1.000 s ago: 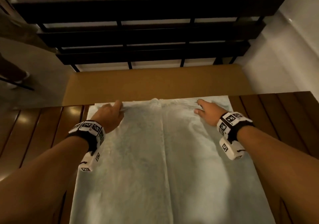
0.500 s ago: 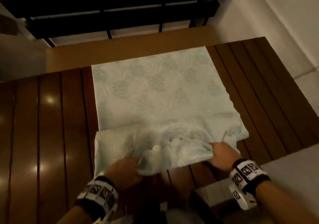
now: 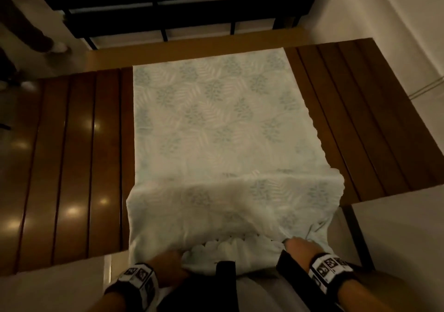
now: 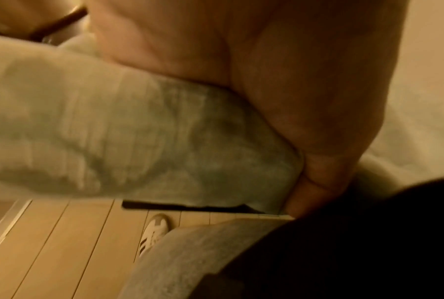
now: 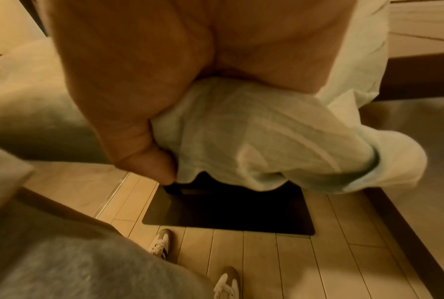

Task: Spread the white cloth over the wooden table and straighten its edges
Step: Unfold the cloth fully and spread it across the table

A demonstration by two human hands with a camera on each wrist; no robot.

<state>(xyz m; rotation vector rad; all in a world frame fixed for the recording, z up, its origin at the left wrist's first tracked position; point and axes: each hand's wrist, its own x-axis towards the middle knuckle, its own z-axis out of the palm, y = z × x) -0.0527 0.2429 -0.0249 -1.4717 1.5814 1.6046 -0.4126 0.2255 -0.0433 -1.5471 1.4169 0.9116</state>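
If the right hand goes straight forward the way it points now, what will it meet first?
Most likely the bunched cloth it already grips: the right hand points toward the table's near edge, with the raised fold directly ahead. Depth is unclear.

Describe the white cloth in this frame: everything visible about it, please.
The white cloth is thin, woven-looking fabric with a faint grey-green leaf print and a scalloped near hem. It lies as a flat strip across the middle of the wooden table, reaching the far edge, with bare slats on both sides. Its near end is bunched and lifted off the table's near edge. The left hand and right hand each grip that end, the hem sagging between them.
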